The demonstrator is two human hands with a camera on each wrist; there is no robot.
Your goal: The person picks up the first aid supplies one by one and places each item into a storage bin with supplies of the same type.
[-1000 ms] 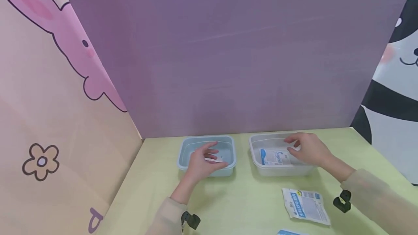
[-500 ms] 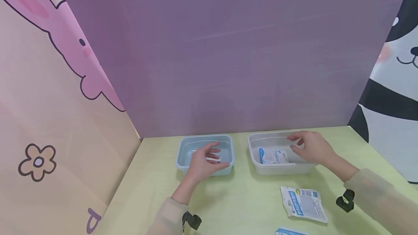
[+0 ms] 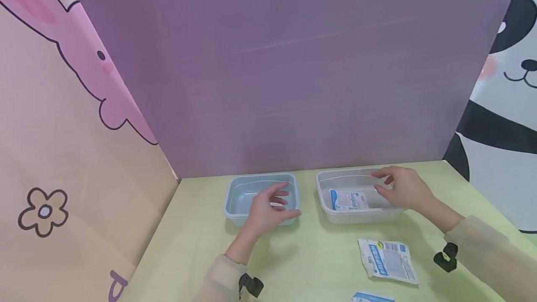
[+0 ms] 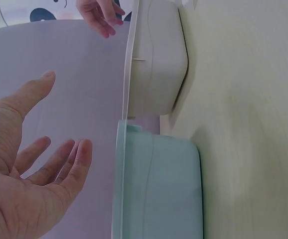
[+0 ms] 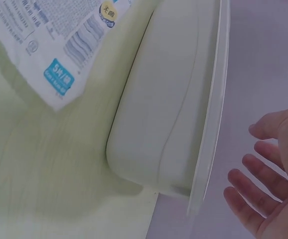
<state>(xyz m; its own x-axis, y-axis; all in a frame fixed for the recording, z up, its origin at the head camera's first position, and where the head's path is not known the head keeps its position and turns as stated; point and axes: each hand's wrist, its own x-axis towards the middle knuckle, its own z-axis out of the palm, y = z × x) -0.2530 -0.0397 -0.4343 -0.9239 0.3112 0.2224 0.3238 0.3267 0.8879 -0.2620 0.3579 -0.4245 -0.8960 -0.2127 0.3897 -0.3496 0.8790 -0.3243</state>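
From the right wrist feed I read "5片/袋" and "无菌" on the outer packet (image 3: 388,261), at six o'clock from the right hand (image 3: 404,191). Its nine o'clock has the inner packet (image 3: 349,200), showing "Surgi…", in the white tub (image 3: 361,218). Both hands hold thumb and fingers apart, the left hand (image 3: 267,211) above the blue tub (image 3: 243,199).

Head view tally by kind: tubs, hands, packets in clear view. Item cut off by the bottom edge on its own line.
Tubs: 2 (blue tub, white tub)
Packets: 2 (packet in the tub, packet outside)
Hands: 2 (left hand, right hand)
Cut-off item: 1
Total: 7
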